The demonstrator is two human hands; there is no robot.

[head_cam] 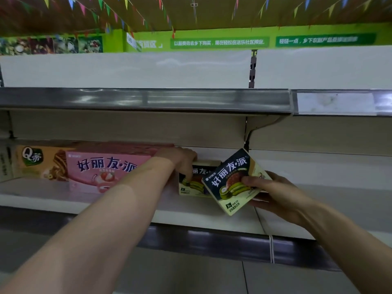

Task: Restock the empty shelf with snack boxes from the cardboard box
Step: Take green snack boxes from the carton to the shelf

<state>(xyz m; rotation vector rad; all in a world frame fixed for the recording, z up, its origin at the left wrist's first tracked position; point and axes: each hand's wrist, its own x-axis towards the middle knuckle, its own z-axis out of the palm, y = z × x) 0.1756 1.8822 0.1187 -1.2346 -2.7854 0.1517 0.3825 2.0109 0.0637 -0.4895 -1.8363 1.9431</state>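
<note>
Head view: tilted snack box (229, 177) in right grip (275, 194), shelved box (196, 184) under left grip (180, 160).

The left hand (180, 161) covers the upper left of the standing dark box (197, 187); the tilted dark box (231, 181) hides its right side. The right hand (275, 192) has its fingers mostly behind that tilted box. The left forearm (135, 187) crosses the pink box (99, 168). Upper right, the green banner (324, 40) carries blurred writing.

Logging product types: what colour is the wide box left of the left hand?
The wide box is pink with dark blue lettering; head view.
</note>
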